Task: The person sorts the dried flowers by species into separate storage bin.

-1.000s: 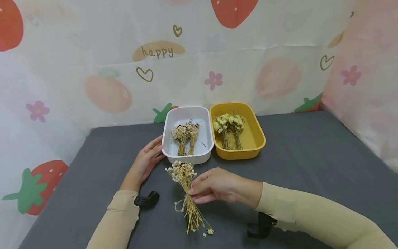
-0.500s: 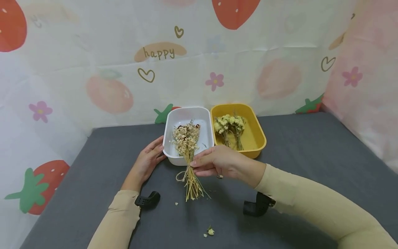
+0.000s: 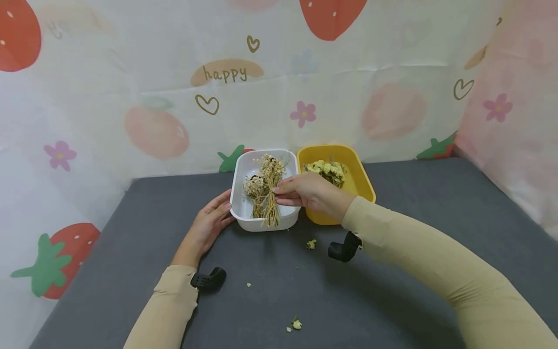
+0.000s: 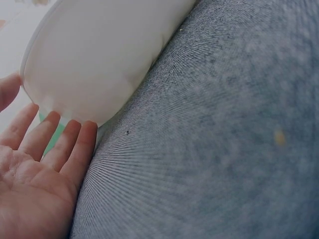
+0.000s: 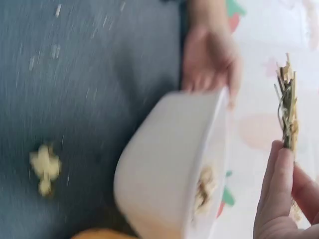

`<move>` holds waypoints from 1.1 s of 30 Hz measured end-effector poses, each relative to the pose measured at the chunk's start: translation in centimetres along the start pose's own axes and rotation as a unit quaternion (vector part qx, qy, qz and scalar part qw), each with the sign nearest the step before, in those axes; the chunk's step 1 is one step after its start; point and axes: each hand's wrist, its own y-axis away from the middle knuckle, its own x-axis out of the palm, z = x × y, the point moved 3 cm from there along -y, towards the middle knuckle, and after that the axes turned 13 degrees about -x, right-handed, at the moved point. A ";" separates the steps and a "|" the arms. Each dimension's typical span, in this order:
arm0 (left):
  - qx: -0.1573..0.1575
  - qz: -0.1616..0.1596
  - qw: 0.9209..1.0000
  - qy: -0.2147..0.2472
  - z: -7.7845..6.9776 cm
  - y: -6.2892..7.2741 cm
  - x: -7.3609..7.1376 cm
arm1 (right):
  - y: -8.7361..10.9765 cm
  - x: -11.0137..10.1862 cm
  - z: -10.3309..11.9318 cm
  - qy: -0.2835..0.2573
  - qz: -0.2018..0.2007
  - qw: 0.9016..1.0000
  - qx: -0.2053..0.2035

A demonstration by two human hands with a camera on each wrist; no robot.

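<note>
My right hand (image 3: 307,191) pinches a bunch of dried flowers (image 3: 271,191) by its tied stems, over the white tub (image 3: 241,224). In the right wrist view the stems (image 5: 287,104) stick out past the thumb and fingers. Inside the tub lie cream dried flowers (image 3: 255,186), partly hidden by the held bunch. My left hand (image 3: 208,225) rests with straight fingers against the tub's left side. The left wrist view shows its fingertips (image 4: 87,130) touching the white wall (image 4: 99,55).
A yellow tub (image 3: 364,189) with pale yellow dried flowers (image 3: 328,169) stands right beside the white one, partly behind my right hand. Fallen flower bits (image 3: 311,244) and a small blossom (image 3: 296,324) lie on the grey cloth (image 3: 244,320). A printed curtain (image 3: 261,121) hangs behind.
My right hand has carried the bunch up and forward from in front of the white tub to over its inside. My left hand has stayed at the tub's side.
</note>
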 end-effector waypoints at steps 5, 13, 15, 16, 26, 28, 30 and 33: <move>0.000 0.000 1.000 0.003 -0.3 -0.1 -0.1 | -2.0 -0.4 0.1 0.016 -0.035 0.999 -0.011; -0.004 0.000 1.000 -0.004 0.0 0.0 0.0 | -4.2 0.2 -0.6 0.037 -0.075 0.996 -0.021; -0.005 -0.002 1.000 -0.003 0.1 0.1 0.0 | -4.6 0.5 -0.9 0.049 -0.084 0.995 -0.016; -0.004 -0.002 1.000 -0.003 0.1 0.2 0.0 | -4.8 0.7 -1.0 0.055 -0.088 0.994 -0.014; -0.006 -0.007 1.000 0.002 0.0 0.3 0.0 | -5.9 1.5 -2.2 0.101 -0.110 0.989 -0.016; -0.010 -0.008 1.000 0.002 0.0 0.2 0.1 | -6.0 1.5 -2.4 0.122 -0.106 0.987 -0.012; -0.011 -0.006 1.000 0.004 0.1 0.2 0.2 | -6.0 1.5 -2.6 0.144 -0.097 0.985 -0.009; -0.008 -0.008 1.000 0.009 0.0 0.1 0.3 | -6.2 1.6 -2.7 0.149 -0.088 0.985 -0.007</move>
